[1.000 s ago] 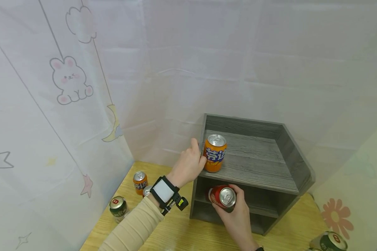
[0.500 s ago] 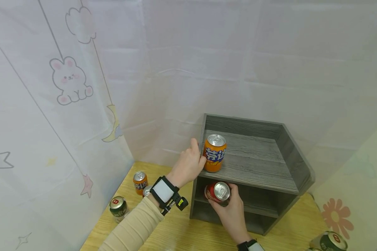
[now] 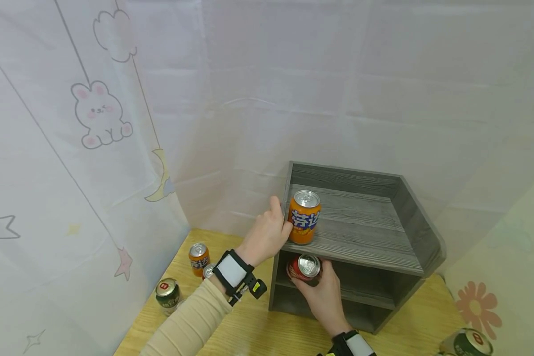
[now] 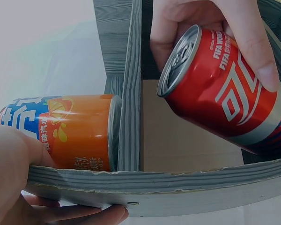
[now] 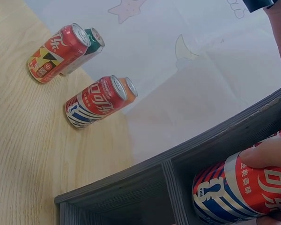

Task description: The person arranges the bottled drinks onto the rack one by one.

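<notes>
A grey wooden shelf (image 3: 360, 232) stands on the table. An orange soda can (image 3: 304, 216) stands upright at the left front of its top board. My left hand (image 3: 271, 230) grips the shelf's left front edge, thumb beside the orange can (image 4: 70, 131). My right hand (image 3: 322, 291) holds a red cola can (image 3: 304, 267) tilted at the mouth of the compartment under the top board. In the left wrist view the fingers (image 4: 253, 42) wrap the red can (image 4: 225, 103). The right wrist view shows the red can (image 5: 243, 192) inside the shelf opening.
Several more cans stand on the wooden table (image 3: 258, 331) left of the shelf: an orange one (image 3: 199, 257), a green one (image 3: 167, 294), red ones (image 5: 96, 101). Another green can (image 3: 467, 342) lies at the bottom right. White curtains close in behind and to the left.
My right hand has carried the red can up and to the left, from in front of the shelf into the opening under the top board. The left hand has stayed put.
</notes>
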Demonstrator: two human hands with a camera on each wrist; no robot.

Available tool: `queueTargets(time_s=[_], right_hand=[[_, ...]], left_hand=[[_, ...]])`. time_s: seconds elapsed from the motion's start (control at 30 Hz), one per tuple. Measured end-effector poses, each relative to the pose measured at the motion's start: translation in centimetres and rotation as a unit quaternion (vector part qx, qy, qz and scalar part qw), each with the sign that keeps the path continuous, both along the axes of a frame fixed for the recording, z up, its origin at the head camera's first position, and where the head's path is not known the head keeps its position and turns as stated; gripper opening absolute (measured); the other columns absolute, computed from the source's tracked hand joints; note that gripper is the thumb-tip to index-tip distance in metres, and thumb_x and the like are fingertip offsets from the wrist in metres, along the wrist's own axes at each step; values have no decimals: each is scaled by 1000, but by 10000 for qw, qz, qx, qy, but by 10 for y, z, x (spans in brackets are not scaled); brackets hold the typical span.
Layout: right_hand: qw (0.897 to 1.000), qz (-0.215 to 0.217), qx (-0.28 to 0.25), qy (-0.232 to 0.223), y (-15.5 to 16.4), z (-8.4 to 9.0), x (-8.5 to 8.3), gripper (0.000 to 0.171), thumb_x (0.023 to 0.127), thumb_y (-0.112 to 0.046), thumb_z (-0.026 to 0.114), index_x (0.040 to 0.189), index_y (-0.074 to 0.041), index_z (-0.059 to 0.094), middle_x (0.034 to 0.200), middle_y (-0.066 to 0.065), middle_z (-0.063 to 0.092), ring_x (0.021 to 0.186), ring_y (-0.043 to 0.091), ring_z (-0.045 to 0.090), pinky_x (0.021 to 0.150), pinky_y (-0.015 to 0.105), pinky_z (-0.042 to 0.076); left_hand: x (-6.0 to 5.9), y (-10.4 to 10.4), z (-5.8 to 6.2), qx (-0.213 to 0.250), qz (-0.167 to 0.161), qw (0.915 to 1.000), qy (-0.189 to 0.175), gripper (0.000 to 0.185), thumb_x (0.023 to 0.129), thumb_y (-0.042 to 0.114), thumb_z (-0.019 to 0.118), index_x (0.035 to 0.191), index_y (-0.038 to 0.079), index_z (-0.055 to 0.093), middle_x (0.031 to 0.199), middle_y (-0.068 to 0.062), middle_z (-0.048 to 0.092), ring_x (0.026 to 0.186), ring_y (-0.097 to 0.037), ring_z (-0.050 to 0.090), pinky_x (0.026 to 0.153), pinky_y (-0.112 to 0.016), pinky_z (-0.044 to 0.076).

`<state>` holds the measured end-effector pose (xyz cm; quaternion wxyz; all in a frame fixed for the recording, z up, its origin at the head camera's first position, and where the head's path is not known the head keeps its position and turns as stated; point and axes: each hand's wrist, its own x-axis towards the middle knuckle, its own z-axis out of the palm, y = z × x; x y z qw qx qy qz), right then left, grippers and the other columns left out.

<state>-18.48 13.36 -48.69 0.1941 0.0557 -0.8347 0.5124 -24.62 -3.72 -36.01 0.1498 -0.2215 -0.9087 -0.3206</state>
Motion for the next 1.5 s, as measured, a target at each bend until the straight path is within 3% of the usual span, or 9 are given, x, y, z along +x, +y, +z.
queueTargets(time_s=[0.17, 0.5, 0.87, 1.27, 1.5], right_hand=[[9998, 70, 156, 137, -1, -1, -3, 70, 70, -2, 93, 127, 2, 52, 119, 17, 62, 110, 34, 65, 89, 45, 55], [9991, 250, 328, -98, -3, 4, -10, 70, 75, -7, 92, 131, 2, 52, 123, 18, 61, 111, 34, 64, 91, 45, 54], [9971, 479, 579, 120, -3, 4, -19, 57, 77, -10, 90, 124, -1, 60, 113, 11, 69, 103, 29, 68, 84, 46, 56], [9964, 512, 605, -303, -3, 5, -29, 50, 80, -10, 87, 121, 0, 62, 112, 13, 70, 104, 30, 68, 85, 47, 56], [9954, 581, 657, -391, -3, 4, -32, 56, 81, -10, 86, 129, -1, 58, 118, 14, 68, 109, 32, 66, 89, 49, 54]], left_hand=[[0, 0, -1, -8, -5, 10000, -2, 29, 98, 8, 57, 111, 2, 33, 64, -7, 50, 45, -15, 51, 37, -26, 41], [-1, 0, -1, -3, 13, 10000, 30, 29, 98, 9, 57, 111, 2, 32, 64, -7, 50, 45, -15, 51, 36, -26, 40], [-1, 0, -2, 14, -28, 9999, 110, 28, 98, 8, 57, 110, 3, 33, 65, -7, 50, 46, -15, 52, 37, -25, 40], [-1, 0, -2, 53, -63, 9999, 128, 27, 98, 7, 57, 109, 3, 33, 63, -6, 48, 44, -14, 50, 36, -24, 38], [-1, -1, -2, 60, -56, 9999, 123, 28, 97, 7, 57, 110, 2, 33, 64, -6, 48, 45, -15, 50, 36, -25, 38]])
